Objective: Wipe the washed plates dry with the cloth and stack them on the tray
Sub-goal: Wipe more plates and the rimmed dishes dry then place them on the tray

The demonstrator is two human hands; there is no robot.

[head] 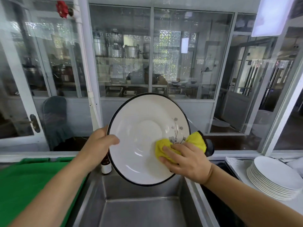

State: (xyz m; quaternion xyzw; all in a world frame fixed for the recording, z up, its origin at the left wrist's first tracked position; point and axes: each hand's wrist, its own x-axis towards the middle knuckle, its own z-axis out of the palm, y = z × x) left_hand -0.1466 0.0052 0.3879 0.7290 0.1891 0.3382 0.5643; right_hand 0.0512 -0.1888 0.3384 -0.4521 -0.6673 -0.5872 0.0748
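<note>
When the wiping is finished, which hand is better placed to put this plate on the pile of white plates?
Probably the right hand: the stack of plates lies on its side. But it now presses the yellow cloth, while the left hand grips the plate by its rim, so a handover is needed.

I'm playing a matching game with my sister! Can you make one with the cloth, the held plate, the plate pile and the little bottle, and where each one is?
Things:
1. yellow cloth
2. black-rimmed plate
3. stack of white plates
4. small bottle

Places:
A. at the far right, beside the sink
B. held by its edge in the left hand
C. behind the held plate
D. under the right hand, pressed on the plate

Pairs: 1-D, 2-B, 3-A, 4-C
</note>
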